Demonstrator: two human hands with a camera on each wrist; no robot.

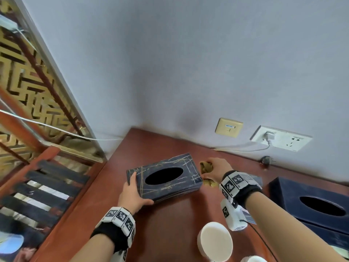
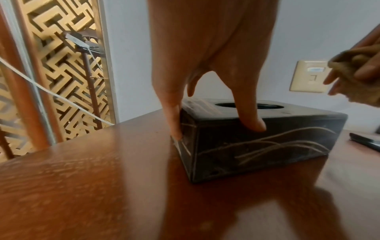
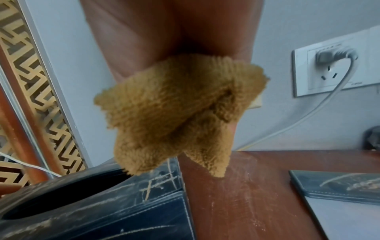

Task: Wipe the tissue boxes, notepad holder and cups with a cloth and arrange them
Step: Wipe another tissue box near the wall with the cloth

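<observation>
while left grip point(image 1: 132, 193) holds tissue box point(image 1: 166, 178) | right grip point(image 1: 213, 172) clutches cloth point(image 3: 174, 113) | scuffed table point(image 1: 170, 224) (grey wall point(image 1: 188, 63))

A pale grey-blue wall point(image 1: 188, 63) rises behind a reddish-brown wooden surface point(image 1: 175, 220) with a glossy, scuffed top. On the wall sit a cream faceplate point(image 1: 228, 127) and a white socket panel point(image 1: 281, 138) with a plug and white cable point(image 1: 245, 149). To the left stands a gold fretwork screen point(image 1: 24, 76) framed in red-brown wood.
</observation>
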